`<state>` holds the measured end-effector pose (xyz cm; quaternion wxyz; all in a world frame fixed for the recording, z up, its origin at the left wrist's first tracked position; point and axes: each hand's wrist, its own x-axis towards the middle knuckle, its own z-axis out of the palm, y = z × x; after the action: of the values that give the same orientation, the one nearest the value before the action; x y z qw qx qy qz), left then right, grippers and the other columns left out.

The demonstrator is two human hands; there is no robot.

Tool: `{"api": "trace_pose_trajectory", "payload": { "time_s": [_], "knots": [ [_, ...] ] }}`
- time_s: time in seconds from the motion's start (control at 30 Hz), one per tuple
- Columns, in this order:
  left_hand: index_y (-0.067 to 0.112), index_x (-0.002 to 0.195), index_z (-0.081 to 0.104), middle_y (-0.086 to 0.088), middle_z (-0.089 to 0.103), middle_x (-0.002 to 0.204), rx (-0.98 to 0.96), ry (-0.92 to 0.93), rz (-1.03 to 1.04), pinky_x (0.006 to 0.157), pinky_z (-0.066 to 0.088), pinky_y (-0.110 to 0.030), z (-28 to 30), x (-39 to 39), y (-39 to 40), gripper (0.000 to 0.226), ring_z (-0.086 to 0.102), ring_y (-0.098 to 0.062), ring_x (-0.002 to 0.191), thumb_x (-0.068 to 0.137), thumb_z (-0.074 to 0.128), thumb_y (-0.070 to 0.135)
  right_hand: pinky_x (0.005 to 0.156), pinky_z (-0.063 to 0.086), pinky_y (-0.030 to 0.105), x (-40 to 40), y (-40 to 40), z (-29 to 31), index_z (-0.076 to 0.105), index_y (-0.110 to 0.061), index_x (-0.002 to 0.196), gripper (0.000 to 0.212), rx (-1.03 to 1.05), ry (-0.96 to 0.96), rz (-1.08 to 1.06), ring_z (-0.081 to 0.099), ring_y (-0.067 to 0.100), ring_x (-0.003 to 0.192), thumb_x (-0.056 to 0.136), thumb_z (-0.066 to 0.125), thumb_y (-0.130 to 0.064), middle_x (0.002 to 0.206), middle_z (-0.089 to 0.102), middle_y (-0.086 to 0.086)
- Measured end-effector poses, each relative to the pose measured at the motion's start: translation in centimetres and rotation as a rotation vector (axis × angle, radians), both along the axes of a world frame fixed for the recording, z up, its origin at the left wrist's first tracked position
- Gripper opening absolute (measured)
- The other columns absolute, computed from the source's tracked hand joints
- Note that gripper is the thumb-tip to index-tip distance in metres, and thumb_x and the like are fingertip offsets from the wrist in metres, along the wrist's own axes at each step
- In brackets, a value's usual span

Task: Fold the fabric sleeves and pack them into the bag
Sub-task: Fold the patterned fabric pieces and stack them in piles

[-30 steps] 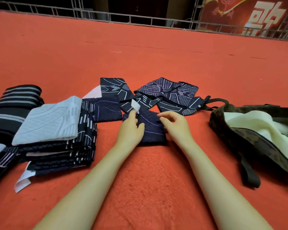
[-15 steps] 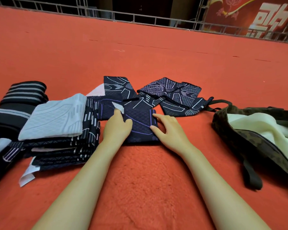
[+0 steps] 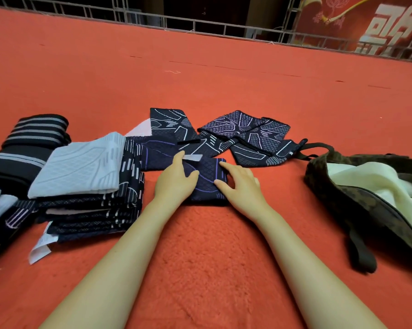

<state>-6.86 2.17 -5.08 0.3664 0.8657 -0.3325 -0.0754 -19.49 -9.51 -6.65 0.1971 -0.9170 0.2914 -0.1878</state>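
Hands (image 3: 176, 184) flat on a folded sleeve (image 3: 208, 180) on red carpet.
We press it with both, left and right (image 3: 239, 184), fingers straight, gripping nothing; the stack (image 3: 81, 176) lies left, the bag (image 3: 356, 198) right.

Red carpet (image 3: 200, 257), metal railing (image 3: 200, 22), red banner (image 3: 366, 20) behind.

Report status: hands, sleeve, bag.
Both hands, left and right, flat on folded sleeve. Bag open at right, pale cloth inside. Nothing blocking.
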Motion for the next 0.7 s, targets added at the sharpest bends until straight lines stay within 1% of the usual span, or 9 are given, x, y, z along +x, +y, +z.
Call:
{"api": "trace_pose_trajectory", "payload": {
  "time_s": [0.07,0.1,0.13,0.2,0.33,0.5,0.57,0.63,0.7],
  "knots": [
    [0.019,0.145,0.032,-0.002,0.049,0.14,-0.21,0.117,-0.064,0.093,0.034,-0.02,0.2,-0.4,0.0,0.057,0.047,-0.018,0.126,0.093,0.054,0.023,0.101,0.038,0.035,0.1,-0.1,0.2,0.045,-0.03,0.137,0.053,0.218,-0.173,-0.021,0.049,0.011,0.119,0.087,0.061,-0.042,0.123,0.06,-0.009],
    [0.019,0.144,0.034,0.001,0.045,0.142,-0.317,0.159,-0.105,0.093,0.029,-0.012,0.4,-0.8,0.0,0.054,0.042,-0.011,0.127,0.094,0.054,0.018,0.093,0.046,0.026,0.1,0.1,0.5,0.047,-0.028,0.135,0.052,0.377,-0.294,-0.032,0.055,0.006,0.108,0.087,0.062,-0.04,0.114,0.063,-0.009],
    [0.018,0.143,0.035,0.005,0.043,0.141,-0.399,0.185,-0.143,0.092,0.025,-0.003,0.7,-1.2,0.2,0.053,0.038,-0.003,0.125,0.094,0.054,0.015,0.081,0.048,0.015,0.1,0.3,0.8,0.048,-0.023,0.134,0.048,0.529,-0.392,-0.05,0.058,0.0,0.095,0.09,0.061,-0.035,0.104,0.064,-0.009],
    [0.016,0.143,0.035,0.012,0.039,0.136,-0.51,0.199,-0.187,0.089,0.02,0.008,1.4,-2.4,0.6,0.053,0.033,0.007,0.121,0.094,0.053,0.01,0.068,0.044,0.01,0.0,0.6,1.7,0.054,-0.015,0.13,0.038,0.725,-0.521,-0.072,0.057,-0.002,0.081,0.095,0.055,-0.029,0.098,0.063,-0.008],
    [0.012,0.143,0.034,0.012,0.037,0.137,-0.678,0.211,-0.198,0.098,0.018,0.004,2.8,-5.1,1.7,0.054,0.031,0.006,0.126,0.093,0.053,0.003,0.082,0.052,0.025,-1.2,2.3,2.7,0.066,-0.014,0.113,0.027,0.912,-0.643,-0.057,0.065,0.013,0.097,0.099,0.048,-0.029,0.108,0.07,0.001],
    [0.012,0.144,0.033,0.0,0.039,0.147,-0.63,0.096,-0.216,0.104,0.019,-0.005,5.4,-6.5,4.0,0.06,0.033,-0.008,0.135,0.089,0.056,0.002,0.068,0.053,0.027,-2.2,6.0,3.0,0.069,-0.008,0.107,0.026,1.038,-0.75,-0.052,0.069,0.017,0.078,0.097,0.051,-0.025,0.094,0.074,0.007],
    [0.019,0.144,0.036,-0.002,0.048,0.136,-0.592,0.018,-0.213,0.103,0.029,-0.015,6.6,-5.7,5.8,0.063,0.043,-0.01,0.123,0.086,0.058,0.004,0.072,0.055,0.029,-1.8,7.7,3.2,0.069,-0.007,0.104,0.024,1.129,-0.798,-0.028,0.069,0.019,0.079,0.094,0.054,-0.022,0.094,0.074,0.009],
    [0.025,0.14,0.041,-0.003,0.053,0.117,-0.558,-0.031,-0.194,0.094,0.038,-0.022,8.0,-4.4,7.8,0.062,0.048,-0.011,0.101,0.084,0.058,0.005,0.082,0.054,0.035,-1.0,9.6,4.2,0.066,-0.002,0.112,0.034,1.242,-0.85,0.012,0.067,0.028,0.09,0.086,0.059,-0.023,0.107,0.07,0.018],
    [0.027,0.137,0.045,-0.003,0.052,0.112,-0.52,-0.085,-0.16,0.087,0.038,-0.021,9.6,-2.8,9.9,0.058,0.046,-0.011,0.095,0.084,0.057,0.006,0.082,0.053,0.038,0.4,11.3,5.6,0.061,0.0,0.12,0.044,1.263,-0.859,0.072,0.064,0.031,0.095,0.083,0.059,-0.023,0.115,0.066,0.021]
  ]
}}
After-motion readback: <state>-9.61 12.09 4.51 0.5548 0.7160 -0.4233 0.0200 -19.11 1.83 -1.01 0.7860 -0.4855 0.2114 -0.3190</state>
